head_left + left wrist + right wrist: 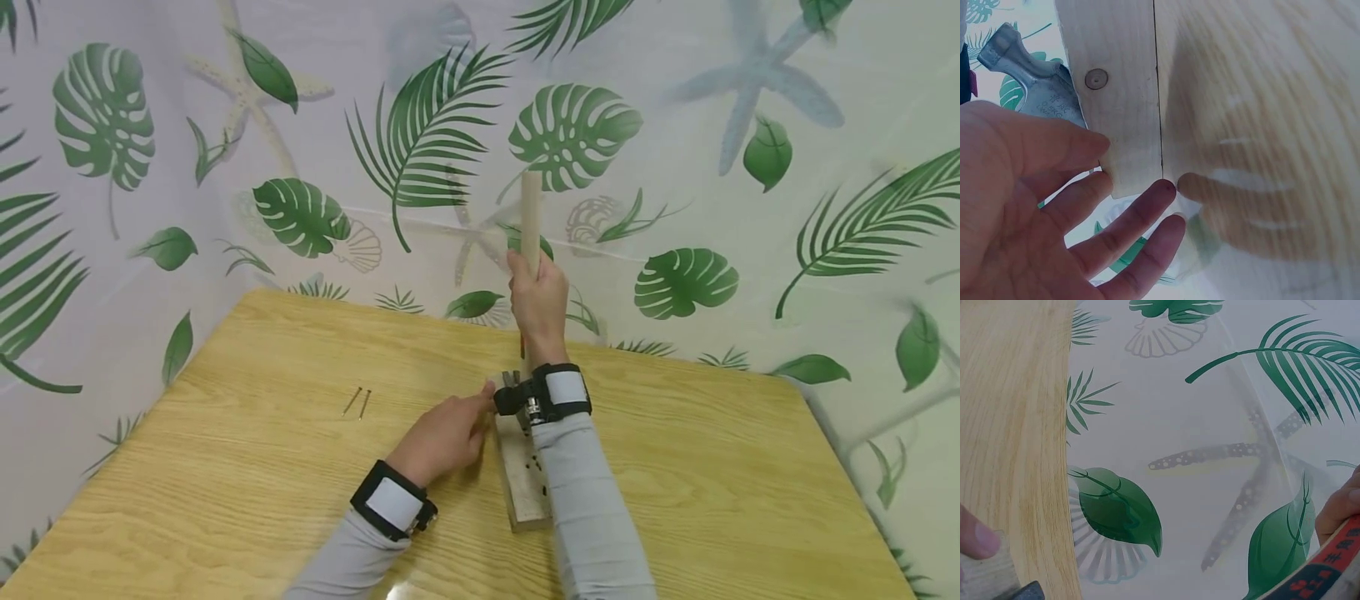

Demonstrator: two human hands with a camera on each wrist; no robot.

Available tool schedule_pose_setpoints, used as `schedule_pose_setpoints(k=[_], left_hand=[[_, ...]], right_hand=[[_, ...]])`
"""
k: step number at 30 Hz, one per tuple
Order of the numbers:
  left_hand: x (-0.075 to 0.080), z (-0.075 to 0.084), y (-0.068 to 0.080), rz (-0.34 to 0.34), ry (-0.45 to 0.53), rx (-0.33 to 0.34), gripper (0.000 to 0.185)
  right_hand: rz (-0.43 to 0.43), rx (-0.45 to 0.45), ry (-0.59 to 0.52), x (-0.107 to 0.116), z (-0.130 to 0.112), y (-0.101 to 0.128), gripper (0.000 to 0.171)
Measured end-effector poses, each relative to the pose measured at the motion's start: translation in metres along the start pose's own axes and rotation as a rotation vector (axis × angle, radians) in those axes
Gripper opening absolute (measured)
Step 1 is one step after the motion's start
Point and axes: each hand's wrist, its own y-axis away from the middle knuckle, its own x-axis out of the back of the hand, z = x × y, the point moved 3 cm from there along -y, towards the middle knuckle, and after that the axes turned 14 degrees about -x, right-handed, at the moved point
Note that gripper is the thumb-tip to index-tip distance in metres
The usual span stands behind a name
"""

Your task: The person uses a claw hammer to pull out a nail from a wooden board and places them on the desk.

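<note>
My right hand (540, 304) grips the pale wooden handle of a claw hammer (530, 212), which stands upright over the far end of a wooden board (517, 479). The hammer's metal head (1047, 87) lies against the board's top edge in the left wrist view. A red and black label marks the handle in the right wrist view. My left hand (442, 437) holds the board's far end, thumb and fingertips at its edge and corner. Small dark spots dot the top of the board, and my right forearm hides part of it.
Two loose nails (358, 403) lie on the wood-grain table (262, 467), left of the board. A leaf-patterned sheet (465, 100) covers the wall right behind the table's far edge.
</note>
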Motion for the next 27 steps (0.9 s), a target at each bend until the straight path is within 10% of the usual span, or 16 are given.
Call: schedule_pose_setpoints(k=[27], left_hand=[[-0.003, 0.009, -0.001, 0.035, -0.01, 0.043, 0.049]], right_hand=[[0.097, 0.275, -0.318, 0.034, -0.008, 0.065, 0.023]])
